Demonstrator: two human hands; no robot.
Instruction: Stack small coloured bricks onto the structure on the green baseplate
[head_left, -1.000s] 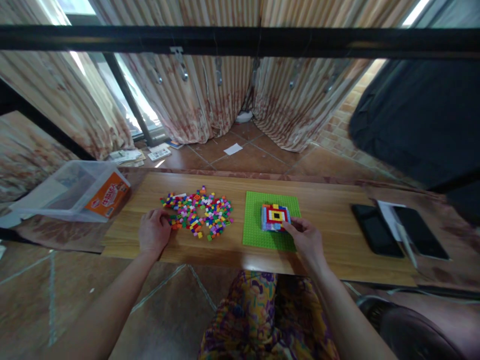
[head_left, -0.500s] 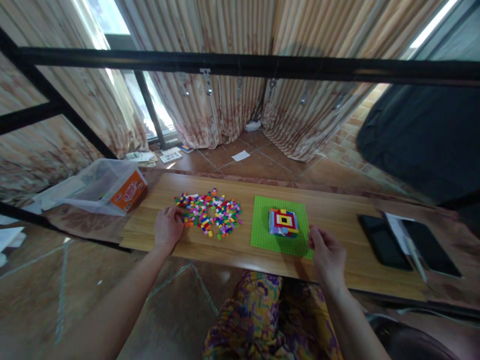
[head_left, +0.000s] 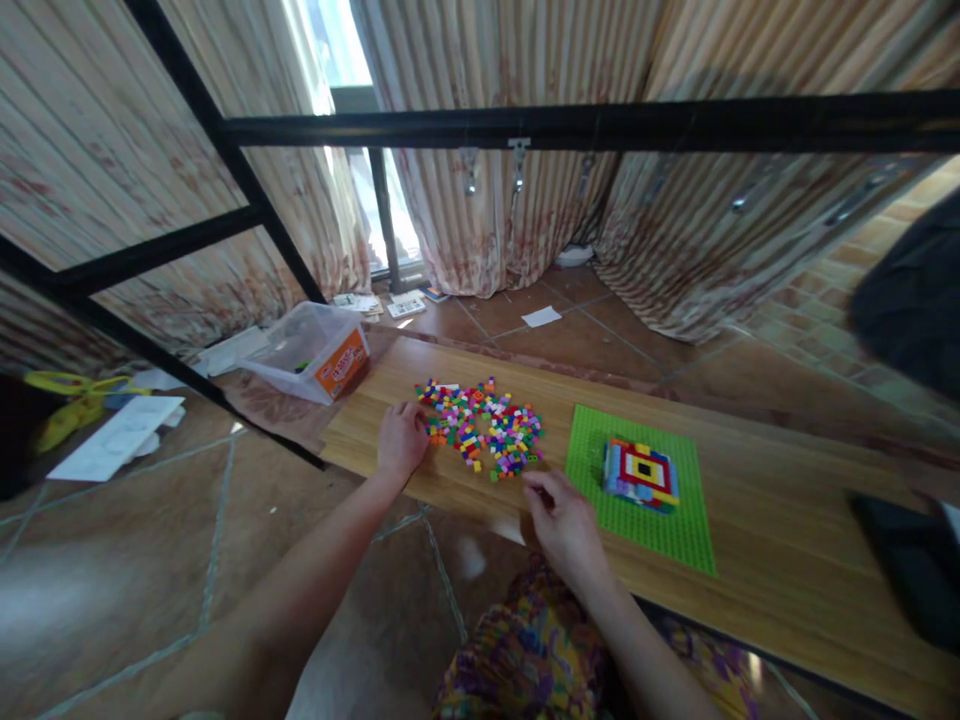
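Right hand (head_left: 566,525): at the near edge of the bench, between the brick pile and the green baseplate, fingers loosely curled; whether a brick is pinched in them, I cannot tell.
Left hand (head_left: 403,440): at the left edge of the pile, fingers bent down beside the bricks; its grip is hidden.
Brick pile (head_left: 517,430): small loose bricks in many colours, spread on the bench between the hands.
Green baseplate (head_left: 675,545): flat on the bench, right of the pile.
Brick build (head_left: 640,473): on the baseplate, apart from both hands; its top has a black centre ringed by yellow, then red, with light blue along the left side.
Bench (head_left: 765,500): wood-grained, long and narrow.
Plastic box (head_left: 292,350): clear, with an orange label (head_left: 343,365), by the bench's left end.
Dark flat device (head_left: 907,560): toward the bench's right end, cut off by the view's edge.
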